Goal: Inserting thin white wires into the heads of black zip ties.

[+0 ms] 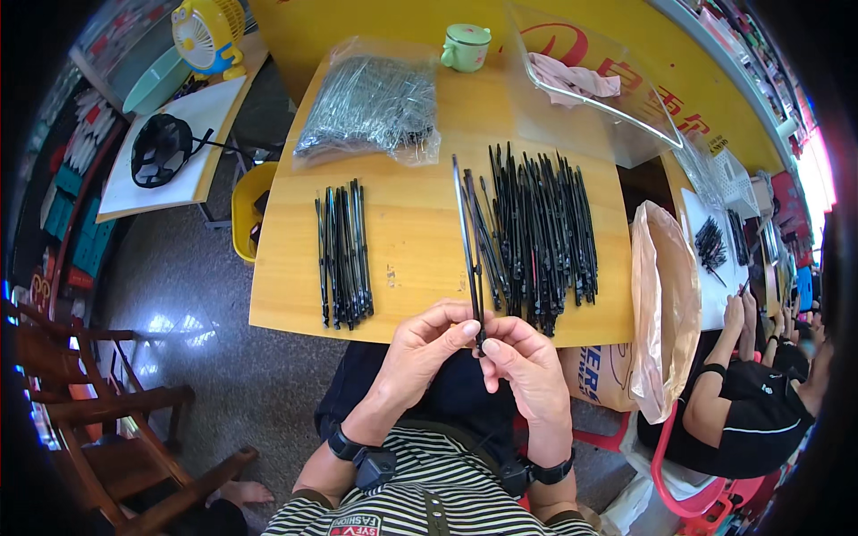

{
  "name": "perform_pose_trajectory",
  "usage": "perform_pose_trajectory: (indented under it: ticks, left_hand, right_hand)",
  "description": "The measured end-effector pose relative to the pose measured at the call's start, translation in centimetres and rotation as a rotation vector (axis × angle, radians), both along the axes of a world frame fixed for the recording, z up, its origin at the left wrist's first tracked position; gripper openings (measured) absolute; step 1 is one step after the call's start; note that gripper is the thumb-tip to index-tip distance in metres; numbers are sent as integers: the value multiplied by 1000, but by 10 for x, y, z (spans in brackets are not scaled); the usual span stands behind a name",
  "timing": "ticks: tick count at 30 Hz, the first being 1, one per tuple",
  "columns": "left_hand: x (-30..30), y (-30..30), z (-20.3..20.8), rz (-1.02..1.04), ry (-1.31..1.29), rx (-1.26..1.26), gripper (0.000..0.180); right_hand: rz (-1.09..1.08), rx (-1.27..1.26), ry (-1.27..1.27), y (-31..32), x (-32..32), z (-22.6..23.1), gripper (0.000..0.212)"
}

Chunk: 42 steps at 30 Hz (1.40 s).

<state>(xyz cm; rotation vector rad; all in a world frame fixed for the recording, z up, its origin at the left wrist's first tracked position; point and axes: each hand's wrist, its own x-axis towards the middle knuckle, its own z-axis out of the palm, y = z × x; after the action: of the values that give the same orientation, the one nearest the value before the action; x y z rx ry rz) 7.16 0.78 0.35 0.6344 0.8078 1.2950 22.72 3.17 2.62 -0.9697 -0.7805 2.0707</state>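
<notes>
My left hand [437,344] pinches a long, thin black rod-like piece [472,255] near its lower end, thumb against the fingers. My right hand [525,362] grips the same end from the other side. The piece stands almost upright, tilted slightly left, with a pale shine along its upper part. Its exact kind is not clear. Just beyond my right hand lies a large pile of similar black pieces [541,232]. A smaller, neater row of black pieces [343,255] lies to the left on the wooden table [416,228].
A clear plastic bag [371,103] full of thin pieces and a green lidded cup [466,47] stand at the back. A clear bin [581,112] holds a pink cloth. At right hangs a tan bag [663,313]; a co-worker [746,402] sits beyond it. A wooden chair [116,402] stands left.
</notes>
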Motion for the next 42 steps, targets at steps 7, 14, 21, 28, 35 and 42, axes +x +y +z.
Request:
perform_pose_trajectory:
  ticks: [7,14,21,28,35,42]
  left_hand:
    - [2,-5,-5,94,-1,-120,13]
    - [-5,1,-5,85,-211,-174,15]
    - [-14,4,-7,290,-127,-138,18]
    - [-21,2,-4,246,-106,-75,14]
    - [-11,-1,-12,138,-202,-76,16]
    - [-13,-1,-10,103,-181,-98,17]
  right_hand:
    - [-106,345,-388,-7,-18,4,14]
    - [-95,1160,-831,1,-30,0,20]
    - [369,913,-848,47,-43,50,13]
    - [57,1133,-921,156,-90,30,22]
    - [107,656,-827,211,-111,-10,24]
    - [184,435,-623,217,-110,-14,29]
